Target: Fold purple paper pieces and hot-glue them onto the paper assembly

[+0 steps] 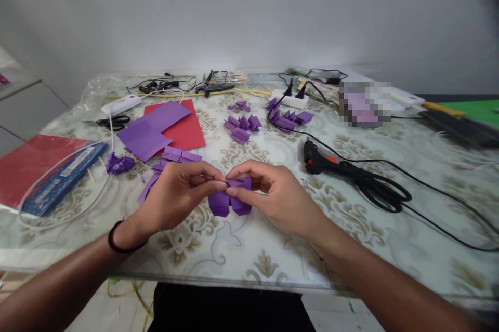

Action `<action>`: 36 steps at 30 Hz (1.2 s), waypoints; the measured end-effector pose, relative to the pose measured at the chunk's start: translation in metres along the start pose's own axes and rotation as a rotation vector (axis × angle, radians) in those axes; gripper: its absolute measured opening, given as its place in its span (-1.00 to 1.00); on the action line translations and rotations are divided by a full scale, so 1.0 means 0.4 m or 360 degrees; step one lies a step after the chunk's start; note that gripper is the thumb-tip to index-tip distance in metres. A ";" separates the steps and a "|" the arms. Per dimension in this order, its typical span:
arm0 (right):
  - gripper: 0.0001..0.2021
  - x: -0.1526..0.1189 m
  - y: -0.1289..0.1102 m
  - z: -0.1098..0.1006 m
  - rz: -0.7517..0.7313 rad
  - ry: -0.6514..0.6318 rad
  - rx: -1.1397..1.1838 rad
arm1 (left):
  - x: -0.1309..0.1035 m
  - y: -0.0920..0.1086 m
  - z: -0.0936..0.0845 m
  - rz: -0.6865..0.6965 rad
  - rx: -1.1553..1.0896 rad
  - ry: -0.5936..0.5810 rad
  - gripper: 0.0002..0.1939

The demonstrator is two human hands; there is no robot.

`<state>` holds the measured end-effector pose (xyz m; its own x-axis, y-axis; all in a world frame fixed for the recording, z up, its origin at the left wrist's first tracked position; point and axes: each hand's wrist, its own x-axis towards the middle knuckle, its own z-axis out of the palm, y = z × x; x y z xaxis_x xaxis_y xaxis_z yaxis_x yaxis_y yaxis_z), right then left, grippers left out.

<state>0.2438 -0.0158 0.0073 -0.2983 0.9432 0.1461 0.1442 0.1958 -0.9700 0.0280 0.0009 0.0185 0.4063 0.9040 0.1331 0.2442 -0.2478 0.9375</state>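
Between my two hands is a piece of purple paper (230,204), folded, with slits in its lower edge that part it into flaps. My left hand (181,189) pinches its upper left edge between thumb and fingers. On the other side my right hand (268,186) grips the upper right part, thumb in front and fingers behind. Folded purple strips (181,155) lie just behind my left hand, partly hidden by it. A crumpled purple paper (119,163) sits farther left. Several small folded purple pieces (242,125) are grouped beyond my hands.
Purple sheets (146,140) overlap a red sheet (193,132) at left. Nearby are scissors (117,122) and a blue packet (64,181). A black glue gun (317,158) with a long cord lies right. White power strips (294,98) and cables line the back by the wall.
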 end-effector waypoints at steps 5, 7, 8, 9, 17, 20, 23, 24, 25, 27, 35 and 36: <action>-0.81 0.004 0.013 -0.006 0.0075 0.0040 0.0138 | 0.007 0.012 -0.004 -0.0054 -0.0150 0.0007 -0.77; -0.77 0.006 0.014 -0.009 0.0086 0.0100 0.0200 | 0.008 0.013 -0.005 -0.0125 -0.0299 -0.0099 -0.68; -0.76 0.006 0.012 -0.011 0.0083 0.0137 0.0219 | 0.008 0.011 -0.005 -0.0157 -0.0378 -0.0179 -0.64; -0.76 0.007 0.010 -0.013 0.0081 0.0170 0.0231 | 0.009 0.008 -0.004 -0.0180 -0.0444 -0.0252 -0.61; -0.82 0.006 0.007 -0.012 0.0039 0.0125 0.0231 | 0.008 -0.010 0.010 -0.0177 -0.0413 -0.0143 -0.70; -0.86 0.002 0.010 -0.009 -0.0020 -0.0004 0.0157 | 0.006 -0.005 0.009 -0.0081 -0.0263 0.0008 -0.69; -0.70 -0.004 0.004 -0.010 -0.0098 -0.0098 0.0090 | 0.007 -0.003 0.004 -0.0063 -0.0194 0.0021 -0.68; -0.66 -0.006 0.001 -0.012 -0.0129 -0.0125 0.0056 | 0.008 -0.004 0.002 -0.0067 -0.0176 -0.0001 -0.70; -0.67 -0.008 -0.002 -0.014 -0.0162 -0.0154 0.0013 | 0.009 -0.006 0.001 -0.0064 -0.0156 -0.0022 -0.71; -0.77 -0.009 -0.006 -0.018 -0.0218 -0.0197 -0.0098 | 0.011 -0.010 -0.001 -0.0045 -0.0119 -0.0042 -0.73; -0.72 -0.006 0.005 -0.020 -0.0170 -0.0173 -0.0403 | 0.006 -0.009 -0.018 0.0102 -0.0141 -0.0181 -0.64; -0.75 -0.005 0.006 -0.022 -0.0157 -0.0166 -0.0375 | 0.004 -0.006 -0.021 0.0103 -0.0151 -0.0242 -0.62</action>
<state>0.2529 -0.0149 0.0063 -0.4155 0.8862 0.2050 0.3215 0.3539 -0.8783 0.0206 0.0061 0.0191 0.5485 0.8225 0.1506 0.1321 -0.2630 0.9557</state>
